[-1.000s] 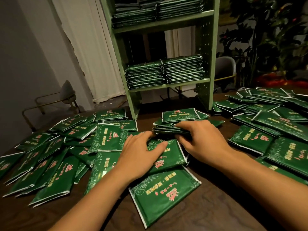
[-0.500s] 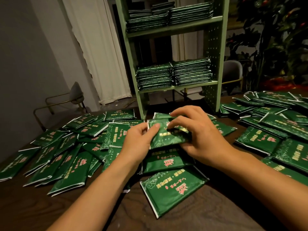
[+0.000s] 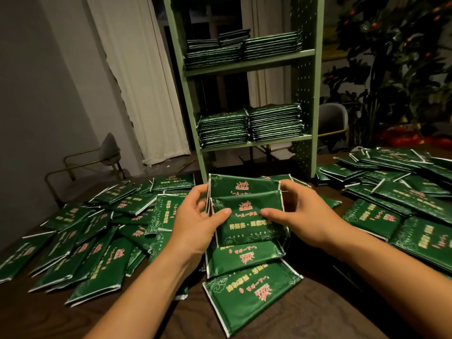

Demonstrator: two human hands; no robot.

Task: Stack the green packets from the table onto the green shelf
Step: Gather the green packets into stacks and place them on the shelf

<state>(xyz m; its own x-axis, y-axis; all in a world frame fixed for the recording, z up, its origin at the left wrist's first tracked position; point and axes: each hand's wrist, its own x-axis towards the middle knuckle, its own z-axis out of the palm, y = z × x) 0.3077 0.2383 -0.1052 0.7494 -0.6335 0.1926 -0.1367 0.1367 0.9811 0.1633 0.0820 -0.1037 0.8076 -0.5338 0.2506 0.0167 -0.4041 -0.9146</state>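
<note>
I hold a bundle of green packets (image 3: 245,209) upright above the table, faces toward me. My left hand (image 3: 198,221) grips its left edge with the thumb across the front. My right hand (image 3: 300,216) grips the right edge, thumb also on the front. Straight ahead stands the green shelf (image 3: 303,99), with packet stacks (image 3: 249,128) on its lower board and more stacks (image 3: 242,48) on the board above. Several loose packets (image 3: 252,297) lie on the dark wooden table (image 3: 156,316) below my hands.
Loose packets spread across the table's left side (image 3: 80,238) and pile up on the right (image 3: 403,192). A chair (image 3: 107,152) stands behind the table at left, another chair (image 3: 332,121) right of the shelf. A leafy plant (image 3: 396,64) fills the back right.
Both hands gathered packets off the table and lifted them into an upright bundle, thumbs now on its front. The view tilted up, showing more of the shelf.
</note>
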